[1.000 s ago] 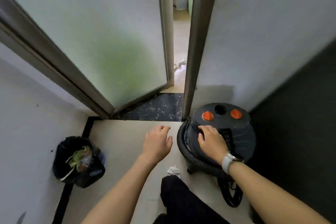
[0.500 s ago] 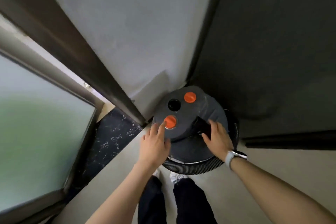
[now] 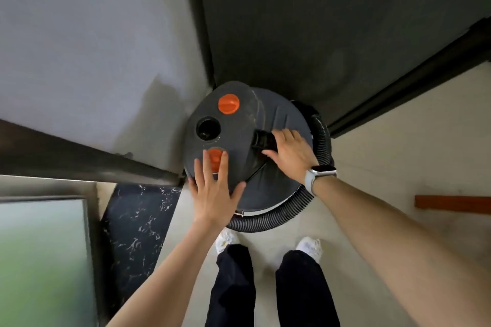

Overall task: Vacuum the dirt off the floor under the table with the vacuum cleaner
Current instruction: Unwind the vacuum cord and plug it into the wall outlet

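Since half a second ago my view has swung further over the vacuum (image 3: 268, 167), and my left hand (image 3: 212, 188) has slid flatter across its lid. Nearest me, my dark trouser legs (image 3: 233, 287) and white shoes (image 3: 309, 245) stand on the pale floor (image 3: 372, 156). Just ahead, the ribbed hose (image 3: 268, 221) curls round the vacuum's near and right sides. My left hand lies with fingers straight and spread on the lid, two fingertips flanking the near orange knob (image 3: 215, 158). My right hand (image 3: 291, 156), a watch (image 3: 317, 175) on its wrist, curls round the black handle (image 3: 261, 139). Beyond sit a round port (image 3: 208, 128) and a second orange knob (image 3: 228, 103). The vacuum stands in the corner where the pale wall (image 3: 93, 48) meets the dark wall (image 3: 318, 21).
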`<state>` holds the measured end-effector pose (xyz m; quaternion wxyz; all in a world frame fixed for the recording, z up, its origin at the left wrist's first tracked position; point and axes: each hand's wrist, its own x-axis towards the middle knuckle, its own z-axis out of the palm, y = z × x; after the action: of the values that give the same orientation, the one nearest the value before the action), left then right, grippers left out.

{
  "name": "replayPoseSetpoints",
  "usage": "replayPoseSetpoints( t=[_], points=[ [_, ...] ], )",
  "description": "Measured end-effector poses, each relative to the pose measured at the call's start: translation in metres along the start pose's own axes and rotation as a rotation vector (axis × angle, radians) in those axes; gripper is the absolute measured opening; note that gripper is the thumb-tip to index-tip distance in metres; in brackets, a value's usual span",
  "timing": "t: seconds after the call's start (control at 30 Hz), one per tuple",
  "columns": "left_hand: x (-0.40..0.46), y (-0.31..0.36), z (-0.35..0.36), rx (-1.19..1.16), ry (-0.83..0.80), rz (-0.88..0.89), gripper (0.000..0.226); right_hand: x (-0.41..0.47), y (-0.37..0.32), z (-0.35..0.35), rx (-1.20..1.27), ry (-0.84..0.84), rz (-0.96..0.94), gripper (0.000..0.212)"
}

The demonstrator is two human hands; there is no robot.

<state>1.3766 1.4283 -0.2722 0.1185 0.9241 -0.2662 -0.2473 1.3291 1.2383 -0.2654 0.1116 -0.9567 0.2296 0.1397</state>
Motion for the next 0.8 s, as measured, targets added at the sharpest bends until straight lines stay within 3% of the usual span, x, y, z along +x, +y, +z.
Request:
replayPoseSetpoints(
  t=[0.2, 0.3, 0.63, 0.8],
  points=[
    [-0.013, 0.008, 0.037, 0.188, 0.036, 0.23, 0.091, -0.054, 0.032, 0.013, -0.006, 0.021, 0.079, 0.054],
    [-0.016, 0.026, 0.052, 0.188, 0.046, 0.345, 0.089, -0.093, 0.057, 0.026, -0.017, 0.129, 0.136, 0.049],
    [-0.051, 0.116, 0.112, 0.312, -0.147, 0.716, 0.08, -0.228, 0.153, 0.064, 0.046, 0.232, 0.406, 0.062],
    [-0.05, 0.194, 0.132, 0.437, -0.256, 0.899, 0.082, -0.281, 0.203, 0.071, 0.135, 0.288, 0.595, 0.072]
  ],
)
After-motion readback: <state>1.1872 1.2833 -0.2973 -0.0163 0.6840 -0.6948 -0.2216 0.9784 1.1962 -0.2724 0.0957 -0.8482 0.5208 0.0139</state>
